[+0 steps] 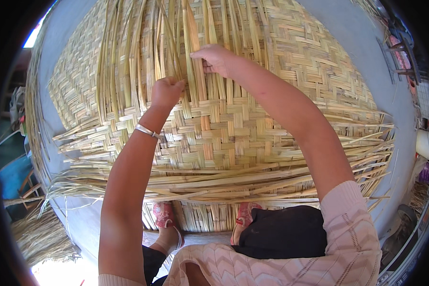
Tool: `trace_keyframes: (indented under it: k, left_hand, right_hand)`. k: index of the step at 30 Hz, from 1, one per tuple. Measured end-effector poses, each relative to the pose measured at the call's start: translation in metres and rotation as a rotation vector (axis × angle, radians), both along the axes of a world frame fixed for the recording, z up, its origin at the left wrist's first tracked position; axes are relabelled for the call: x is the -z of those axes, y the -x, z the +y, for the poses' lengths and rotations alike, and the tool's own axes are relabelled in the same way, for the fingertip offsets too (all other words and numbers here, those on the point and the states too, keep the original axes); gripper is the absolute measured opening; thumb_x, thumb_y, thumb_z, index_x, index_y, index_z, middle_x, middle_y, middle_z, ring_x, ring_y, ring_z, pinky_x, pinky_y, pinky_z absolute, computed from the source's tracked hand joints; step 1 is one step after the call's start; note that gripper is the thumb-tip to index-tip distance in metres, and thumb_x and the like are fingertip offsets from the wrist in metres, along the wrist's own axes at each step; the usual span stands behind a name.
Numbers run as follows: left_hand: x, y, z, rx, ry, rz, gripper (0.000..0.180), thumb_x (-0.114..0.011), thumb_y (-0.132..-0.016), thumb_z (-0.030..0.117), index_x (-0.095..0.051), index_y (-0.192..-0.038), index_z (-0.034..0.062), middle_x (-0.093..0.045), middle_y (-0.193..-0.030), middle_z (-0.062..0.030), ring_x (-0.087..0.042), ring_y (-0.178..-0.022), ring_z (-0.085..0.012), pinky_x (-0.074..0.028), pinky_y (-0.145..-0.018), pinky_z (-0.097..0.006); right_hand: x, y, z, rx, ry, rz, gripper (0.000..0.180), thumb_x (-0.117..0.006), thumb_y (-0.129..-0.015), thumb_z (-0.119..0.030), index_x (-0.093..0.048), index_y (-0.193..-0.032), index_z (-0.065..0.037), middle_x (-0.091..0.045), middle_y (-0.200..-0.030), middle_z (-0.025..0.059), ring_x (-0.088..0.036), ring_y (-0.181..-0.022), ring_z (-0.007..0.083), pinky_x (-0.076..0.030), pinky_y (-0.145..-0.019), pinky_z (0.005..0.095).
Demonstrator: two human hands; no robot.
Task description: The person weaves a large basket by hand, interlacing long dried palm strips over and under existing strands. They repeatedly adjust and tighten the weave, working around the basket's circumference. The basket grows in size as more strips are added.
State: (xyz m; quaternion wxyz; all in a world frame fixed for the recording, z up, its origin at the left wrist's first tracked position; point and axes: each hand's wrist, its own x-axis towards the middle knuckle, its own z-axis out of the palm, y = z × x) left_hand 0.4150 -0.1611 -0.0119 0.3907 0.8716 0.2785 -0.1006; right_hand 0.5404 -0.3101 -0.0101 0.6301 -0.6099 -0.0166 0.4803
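Note:
A large woven straw mat (252, 128) lies spread on a grey floor (348, 38) in front of me, with loose unwoven strips (143, 43) running away from me at the far side. My left hand (166, 91) is closed around several of these upright strips near the woven edge; a silver bangle sits on that wrist. My right hand (214, 58) pinches one wide strip a little farther out and to the right. More loose strip ends (224, 178) lie across the mat's near edge.
My feet in pink sandals (164, 214) rest on the mat's near edge. A pile of dry straw (40, 236) lies at the lower left. Blue objects and chair legs (19, 181) stand at the left, and clutter lines the right rim.

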Motion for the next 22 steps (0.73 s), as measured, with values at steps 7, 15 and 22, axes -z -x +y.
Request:
trace_keyframes:
  k: [7, 15, 22]
  left_hand:
    - [0.011, -0.005, 0.012, 0.39, 0.194, 0.078, 0.011, -0.062, -0.085, 0.011, -0.059, -0.083, 0.001, -0.055, -0.077, -0.0004, -0.047, -0.073, -0.0083, -0.042, -0.065, -0.025]
    - [0.008, -0.009, 0.015, 0.364, 0.322, 0.175, 0.012, -0.064, -0.084, 0.006, -0.06, -0.094, -0.0007, -0.056, -0.086, -0.0008, -0.049, -0.08, -0.0097, -0.043, -0.072, -0.026]
    - [0.011, -0.016, 0.02, 0.398, 0.42, 0.273, 0.051, -0.07, -0.084, 0.015, -0.053, -0.128, -0.0035, -0.063, -0.115, -0.0121, -0.058, -0.107, -0.0199, -0.044, -0.096, -0.03]
  right_hand:
    - [0.002, 0.001, -0.002, -0.009, -0.045, -0.114, 0.052, -0.063, -0.091, -0.033, -0.051, -0.13, 0.001, -0.053, -0.129, 0.0152, -0.047, -0.122, 0.0236, -0.036, -0.106, 0.036]
    - [-0.009, 0.0, -0.035, 0.351, -0.197, -0.285, 0.045, -0.064, -0.09, -0.032, -0.056, -0.124, -0.004, -0.058, -0.114, 0.0081, -0.053, -0.114, 0.0207, -0.039, -0.102, 0.0385]
    - [-0.001, 0.05, -0.102, 0.527, 0.015, -0.137, 0.027, -0.053, -0.096, -0.014, -0.057, -0.12, -0.003, -0.057, -0.124, 0.0134, -0.055, -0.118, 0.0262, -0.052, -0.095, 0.0348]
